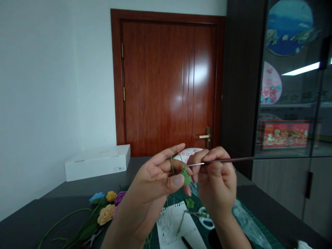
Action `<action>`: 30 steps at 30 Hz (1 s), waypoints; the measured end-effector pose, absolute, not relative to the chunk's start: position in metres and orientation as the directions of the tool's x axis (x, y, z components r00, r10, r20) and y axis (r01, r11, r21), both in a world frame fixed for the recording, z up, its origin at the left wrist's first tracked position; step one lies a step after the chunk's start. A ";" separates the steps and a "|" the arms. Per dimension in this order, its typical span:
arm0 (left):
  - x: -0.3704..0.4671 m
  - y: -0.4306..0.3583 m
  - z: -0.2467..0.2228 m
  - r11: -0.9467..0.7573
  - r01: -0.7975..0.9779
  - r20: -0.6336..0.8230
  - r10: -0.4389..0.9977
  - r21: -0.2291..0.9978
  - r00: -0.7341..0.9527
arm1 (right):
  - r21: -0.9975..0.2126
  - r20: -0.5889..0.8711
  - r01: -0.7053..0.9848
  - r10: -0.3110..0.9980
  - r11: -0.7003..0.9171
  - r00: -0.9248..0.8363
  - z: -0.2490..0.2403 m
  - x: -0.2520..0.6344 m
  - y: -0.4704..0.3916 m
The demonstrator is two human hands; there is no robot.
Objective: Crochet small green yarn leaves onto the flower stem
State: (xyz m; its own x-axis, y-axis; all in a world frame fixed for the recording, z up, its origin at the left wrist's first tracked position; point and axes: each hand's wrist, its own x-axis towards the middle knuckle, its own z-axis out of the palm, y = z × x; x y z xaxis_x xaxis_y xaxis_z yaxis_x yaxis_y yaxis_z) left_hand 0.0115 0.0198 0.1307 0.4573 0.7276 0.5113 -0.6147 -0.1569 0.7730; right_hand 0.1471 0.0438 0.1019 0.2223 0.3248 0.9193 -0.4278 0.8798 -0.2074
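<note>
Between the thumb and fingers of my left hand (155,183) is a small green crochet piece (186,176). Green yarn (172,164) loops around the raised index finger of that hand. My right hand (216,180) grips a crochet hook (228,160) with a dark handle and a silver shaft. The hook's tip meets the top edge of the crochet piece; whether it is through a stitch I cannot tell. Both hands are held up above the table, close together.
Beneath the hands lie a notepad sheet (176,224), a black pen (186,242), white-handled scissors (206,221) and a green crochet leaf shape (190,203) on a cutting mat (259,221). Crocheted flowers (105,214) lie left. A white box (97,162) stands at the back left.
</note>
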 end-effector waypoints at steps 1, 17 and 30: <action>0.011 0.019 0.131 -0.153 -0.609 0.508 0.724 0.778 0.467 | -0.216 0.915 -0.457 0.342 0.863 0.213 0.103 0.149 0.042; 0.022 0.012 0.125 -0.386 -0.489 0.523 0.833 0.782 0.178 | -0.019 0.990 0.408 -0.038 0.913 0.133 0.091 0.162 0.041; 0.007 0.019 0.131 -0.127 -0.603 0.519 0.665 0.787 0.537 | -0.330 0.871 -0.513 0.465 0.793 0.157 0.111 0.150 0.032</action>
State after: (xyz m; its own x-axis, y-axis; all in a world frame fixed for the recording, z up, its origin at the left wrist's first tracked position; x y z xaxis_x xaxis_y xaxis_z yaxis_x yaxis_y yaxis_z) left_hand 0.0069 0.0188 0.1307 0.5374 0.6649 0.5188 -0.6034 -0.1266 0.7873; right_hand 0.1495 0.0318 0.1115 0.1574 0.4645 0.8715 -0.5130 0.7925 -0.3298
